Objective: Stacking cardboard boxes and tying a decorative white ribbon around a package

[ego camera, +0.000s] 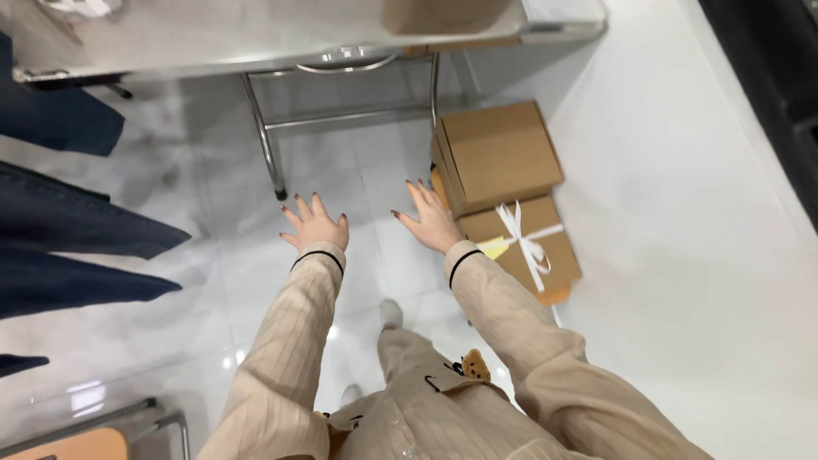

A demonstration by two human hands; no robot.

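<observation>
Both hands are being held out over the floor with fingers spread, nothing being grasped in either. The left hand (315, 225) is being kept above bare white tiles (213, 281), apart from any object. The right hand (433, 223) is being stretched toward the plain cardboard box (498, 153), its fingertips just beside the box's near corner. That box is being supported on the floor against the white wall (682, 213), partly overlapping a flatter ribboned box (528, 243) lying beside it. A metal table (256, 38) is standing beyond, its legs near the boxes.
</observation>
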